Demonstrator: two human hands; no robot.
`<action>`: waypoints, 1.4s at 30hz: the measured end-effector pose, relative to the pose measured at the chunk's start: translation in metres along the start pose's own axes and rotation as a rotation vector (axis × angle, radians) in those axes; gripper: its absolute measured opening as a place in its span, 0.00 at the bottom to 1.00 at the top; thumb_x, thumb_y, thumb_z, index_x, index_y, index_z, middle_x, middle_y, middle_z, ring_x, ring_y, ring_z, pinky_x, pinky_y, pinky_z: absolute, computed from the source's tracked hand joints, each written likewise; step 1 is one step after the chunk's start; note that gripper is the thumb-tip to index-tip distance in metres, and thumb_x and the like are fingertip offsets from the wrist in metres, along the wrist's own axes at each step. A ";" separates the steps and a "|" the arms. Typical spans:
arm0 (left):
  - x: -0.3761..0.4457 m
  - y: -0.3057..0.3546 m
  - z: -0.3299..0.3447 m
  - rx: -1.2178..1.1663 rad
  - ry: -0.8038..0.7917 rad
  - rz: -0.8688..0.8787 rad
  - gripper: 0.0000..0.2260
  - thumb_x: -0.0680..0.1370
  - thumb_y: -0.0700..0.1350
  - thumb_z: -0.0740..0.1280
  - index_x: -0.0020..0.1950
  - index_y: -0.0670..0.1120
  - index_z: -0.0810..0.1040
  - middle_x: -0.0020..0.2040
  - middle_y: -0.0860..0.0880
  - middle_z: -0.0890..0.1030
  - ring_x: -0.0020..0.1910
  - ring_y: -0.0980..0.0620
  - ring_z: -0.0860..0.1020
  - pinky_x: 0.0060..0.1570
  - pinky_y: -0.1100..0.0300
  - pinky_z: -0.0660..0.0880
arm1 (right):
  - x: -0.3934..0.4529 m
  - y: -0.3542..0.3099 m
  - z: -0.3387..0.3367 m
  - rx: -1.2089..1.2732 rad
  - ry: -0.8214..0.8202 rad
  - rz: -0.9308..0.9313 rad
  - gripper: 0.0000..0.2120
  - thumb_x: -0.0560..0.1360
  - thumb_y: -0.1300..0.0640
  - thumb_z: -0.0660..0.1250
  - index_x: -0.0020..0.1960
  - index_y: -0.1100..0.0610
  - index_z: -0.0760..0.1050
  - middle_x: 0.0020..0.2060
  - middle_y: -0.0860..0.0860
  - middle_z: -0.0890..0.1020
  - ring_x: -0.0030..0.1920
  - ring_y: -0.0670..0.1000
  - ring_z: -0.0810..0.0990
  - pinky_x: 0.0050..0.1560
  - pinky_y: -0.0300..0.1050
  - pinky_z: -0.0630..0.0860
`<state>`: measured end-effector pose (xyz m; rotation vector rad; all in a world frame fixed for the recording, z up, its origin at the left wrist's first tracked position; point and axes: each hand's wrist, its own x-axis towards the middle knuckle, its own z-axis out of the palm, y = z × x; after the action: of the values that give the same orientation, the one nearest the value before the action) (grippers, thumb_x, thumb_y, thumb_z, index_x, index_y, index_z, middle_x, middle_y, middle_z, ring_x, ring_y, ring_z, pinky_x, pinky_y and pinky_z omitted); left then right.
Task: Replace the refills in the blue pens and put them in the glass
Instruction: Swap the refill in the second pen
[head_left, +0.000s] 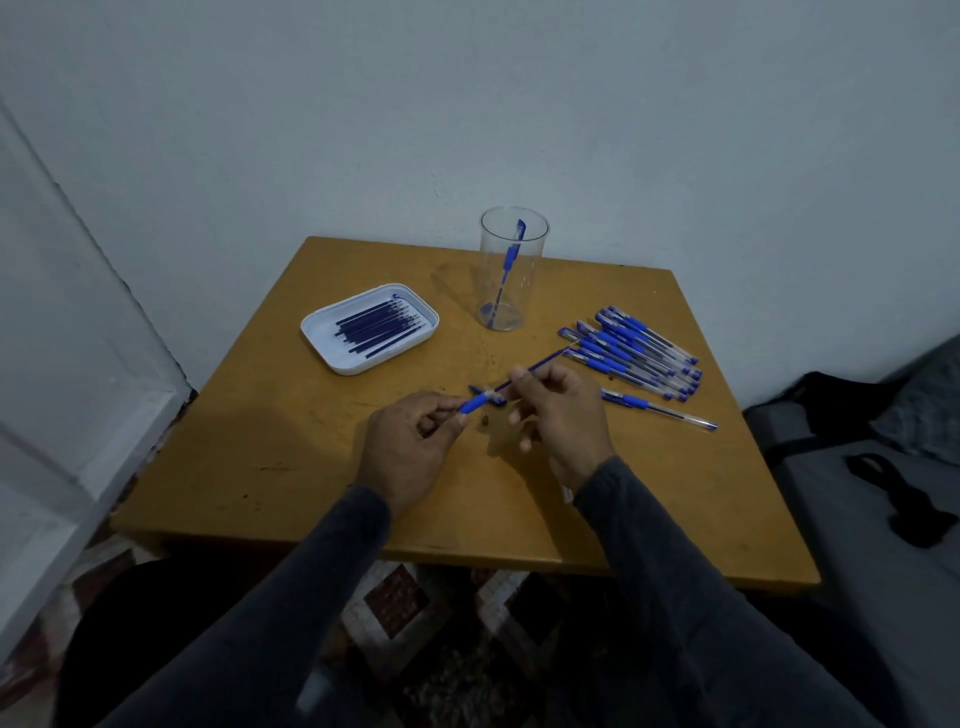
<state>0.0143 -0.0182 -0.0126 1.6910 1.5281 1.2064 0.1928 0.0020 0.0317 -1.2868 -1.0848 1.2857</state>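
A blue pen barrel (480, 402) is pinched by the left hand (410, 447) above the table (291, 441); its refill (537, 366) is pinched by the right hand (563, 415). Loose pens (631, 353), a refill tray (370, 327) and the glass (511, 270) lie beyond.

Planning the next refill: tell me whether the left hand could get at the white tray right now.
Probably not yet: the left hand grips the pen barrel. The path to the white tray looks free.

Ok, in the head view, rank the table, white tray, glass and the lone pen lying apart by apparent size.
1. table
2. white tray and glass: alike in area, not ranked
3. lone pen

The glass stands farther back, so it may look smaller than it is.
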 end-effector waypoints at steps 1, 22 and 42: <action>0.000 0.000 0.000 0.004 -0.004 0.003 0.10 0.78 0.44 0.72 0.58 0.51 0.84 0.48 0.58 0.83 0.45 0.60 0.78 0.43 0.69 0.75 | -0.001 -0.001 -0.001 -0.069 -0.031 0.015 0.07 0.80 0.56 0.69 0.49 0.60 0.79 0.42 0.56 0.84 0.30 0.49 0.77 0.21 0.41 0.70; -0.001 -0.002 -0.001 -0.020 0.001 -0.029 0.10 0.78 0.44 0.72 0.60 0.51 0.84 0.49 0.58 0.83 0.46 0.60 0.79 0.45 0.65 0.79 | 0.012 0.008 0.024 -1.133 -0.147 -0.112 0.14 0.81 0.57 0.67 0.66 0.55 0.80 0.59 0.53 0.80 0.54 0.49 0.78 0.58 0.44 0.77; 0.000 -0.002 0.000 0.012 -0.005 0.005 0.10 0.78 0.43 0.72 0.59 0.49 0.84 0.49 0.57 0.83 0.45 0.64 0.78 0.43 0.72 0.74 | 0.004 -0.016 -0.005 -0.316 -0.147 -0.039 0.04 0.81 0.64 0.66 0.52 0.60 0.79 0.42 0.55 0.84 0.28 0.46 0.73 0.23 0.35 0.68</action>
<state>0.0135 -0.0181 -0.0139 1.7053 1.5315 1.1978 0.1990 0.0079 0.0464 -1.4094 -1.4555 1.2278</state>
